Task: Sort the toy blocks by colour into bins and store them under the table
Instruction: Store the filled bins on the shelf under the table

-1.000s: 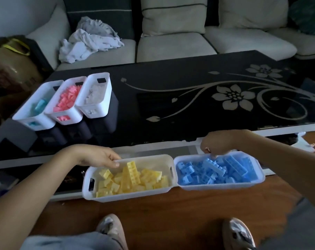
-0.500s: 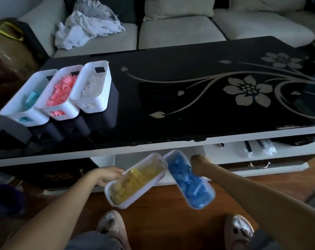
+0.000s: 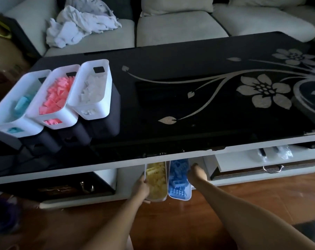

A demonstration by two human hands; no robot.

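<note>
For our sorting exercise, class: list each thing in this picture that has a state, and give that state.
Yellow-block bin: partly under the table, left hand gripping it.
Blue-block bin: partly under the table, right hand against its side.
Pink-block bin: full, on the tabletop.
White-block bin: on the tabletop.
Light-blue-block bin: on the tabletop.
Drawer: slightly open.

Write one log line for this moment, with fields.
step: storing | left hand: holds yellow bin | right hand: holds blue bin | both bins partly under table | three bins on top
</note>
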